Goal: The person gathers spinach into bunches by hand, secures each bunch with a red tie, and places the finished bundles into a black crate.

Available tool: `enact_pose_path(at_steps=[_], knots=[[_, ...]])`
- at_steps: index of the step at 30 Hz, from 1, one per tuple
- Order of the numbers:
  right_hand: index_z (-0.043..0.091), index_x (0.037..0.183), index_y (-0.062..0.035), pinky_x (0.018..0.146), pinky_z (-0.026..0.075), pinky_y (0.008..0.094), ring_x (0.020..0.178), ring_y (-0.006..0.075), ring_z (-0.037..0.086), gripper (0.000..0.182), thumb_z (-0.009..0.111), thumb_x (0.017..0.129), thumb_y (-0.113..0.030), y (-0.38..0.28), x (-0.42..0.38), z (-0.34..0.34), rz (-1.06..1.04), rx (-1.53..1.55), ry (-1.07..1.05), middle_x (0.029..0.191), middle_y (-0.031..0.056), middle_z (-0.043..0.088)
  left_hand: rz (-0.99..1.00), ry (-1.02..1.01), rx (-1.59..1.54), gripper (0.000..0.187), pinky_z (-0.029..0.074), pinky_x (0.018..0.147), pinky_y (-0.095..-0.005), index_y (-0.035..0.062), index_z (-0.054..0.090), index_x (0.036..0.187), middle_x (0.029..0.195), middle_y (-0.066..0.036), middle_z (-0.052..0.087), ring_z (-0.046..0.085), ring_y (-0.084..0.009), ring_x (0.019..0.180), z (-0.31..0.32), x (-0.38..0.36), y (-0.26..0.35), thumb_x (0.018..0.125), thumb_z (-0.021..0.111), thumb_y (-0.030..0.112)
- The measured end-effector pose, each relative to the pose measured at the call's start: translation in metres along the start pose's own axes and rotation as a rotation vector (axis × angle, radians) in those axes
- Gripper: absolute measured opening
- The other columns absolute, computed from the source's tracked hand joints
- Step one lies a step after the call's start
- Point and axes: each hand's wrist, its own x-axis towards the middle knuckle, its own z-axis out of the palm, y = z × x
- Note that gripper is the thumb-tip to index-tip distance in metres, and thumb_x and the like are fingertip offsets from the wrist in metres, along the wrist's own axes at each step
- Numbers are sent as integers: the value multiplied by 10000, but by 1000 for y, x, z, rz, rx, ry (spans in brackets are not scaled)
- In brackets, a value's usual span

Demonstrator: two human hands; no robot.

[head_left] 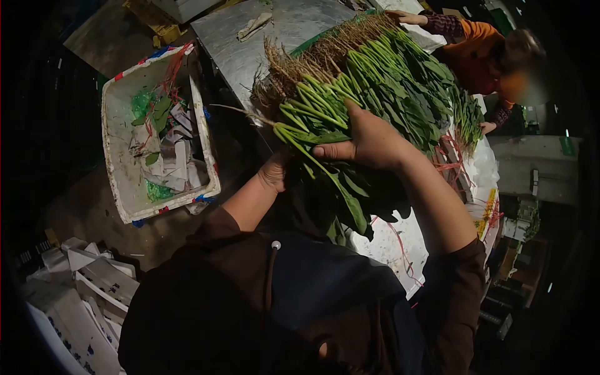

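A long heap of leafy greens [394, 78] lies on the metal table, with thin brown roots [337, 50] toward the far side and dark leaves toward me. My right hand [378, 140] is closed over a bunch of these greens at the near end, thumb pointing left across the stems and a finger stretched up along them. Under the same near end, my left hand [275, 172] is at the stems; its fingers are hidden. A single plant [306, 150] with a long root sticks out to the left between my hands.
On the left stands a white foam box [114, 150] with scraps and green netting. Behind the heap is the metal table [219, 31]. Another person [481, 56] in orange reaches to the heap's far end. Foam pieces [103, 281] lie lower left; red string [400, 244] is near my right arm.
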Motion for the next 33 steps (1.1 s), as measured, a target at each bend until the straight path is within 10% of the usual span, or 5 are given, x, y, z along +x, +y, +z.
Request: enact_pose_path(at_steps=[3,6,18,20,33], knots=[[458,1174,142,956,419,399,1129,382,509,992,755,610,-618,2,6,7,78,76,-219,1219,281,506,36,-31,51,656,308,1097,-415,111,242,1443,1443,-126,335,373,-270,1304,6,6,14,910,547,341],[487,1216,45,1030,296,523,1338,410,223,1038,688,558,-732,3,0,39,10,-165,43,1454,222,246,140,-33,203,618,295,1103,-406,140,238,1449,1459,-96,316,348,-257,1322,7,9,18,935,491,373],[340,1307,97,1022,277,502,1286,390,323,1150,697,566,-707,-24,-15,86,-48,-106,209,1355,238,392,-30,-94,-204,461,404,1022,-411,97,392,1353,1313,-113,482,491,-268,1186,-54,-15,25,982,350,366],[343,1299,92,1017,287,493,1246,403,366,1130,744,553,-656,-28,-19,94,-153,-129,318,1294,247,428,20,221,95,596,390,1034,-415,72,370,1364,1328,-121,466,481,-275,1193,-42,-23,30,908,531,419],[67,1401,114,1056,327,397,1270,397,353,1284,848,558,-460,-28,-41,76,-428,454,333,1365,320,299,252,-52,589,826,386,1038,-413,44,347,1372,1338,-132,452,476,-277,1197,58,-45,75,753,702,461]])
